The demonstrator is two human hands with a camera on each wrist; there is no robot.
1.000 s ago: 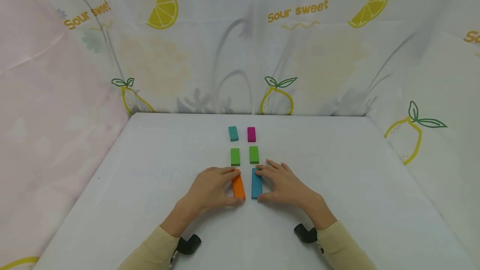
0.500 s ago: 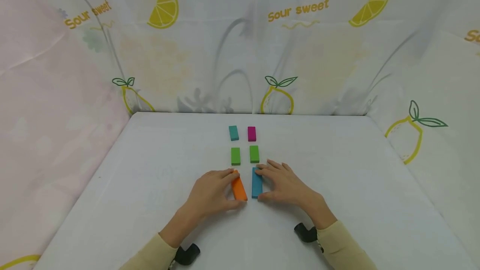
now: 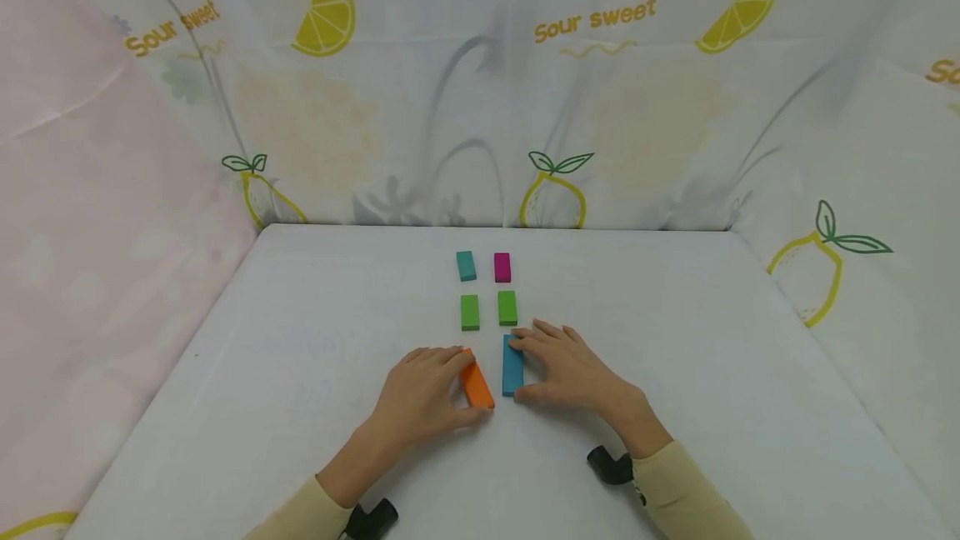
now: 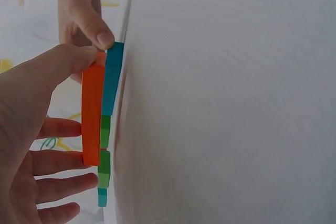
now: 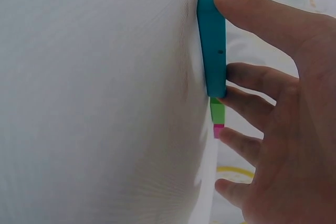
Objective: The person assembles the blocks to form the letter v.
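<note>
My left hand (image 3: 420, 394) grips an orange block (image 3: 477, 385) by its two ends, thumb at the near end and fingers at the far one. In the left wrist view the orange block (image 4: 91, 116) appears slightly raised off the table and tilted out of line with the others. To its right a blue block (image 3: 512, 373) lies on the table. My right hand (image 3: 566, 369) holds that blue block (image 5: 212, 45) the same way, thumb on the near end, fingertips at the far end. Its outer fingers are spread.
Two green blocks (image 3: 469, 312) lie side by side beyond my hands. Farther back are a teal block (image 3: 466, 266) and a magenta block (image 3: 502, 267). All rest on a white table (image 3: 337, 298), backed by a lemon-print curtain (image 3: 480, 107).
My left hand has drawn the orange block a little toward me and turned it, its far end swinging left. The right hand and blue block have stayed in place.
</note>
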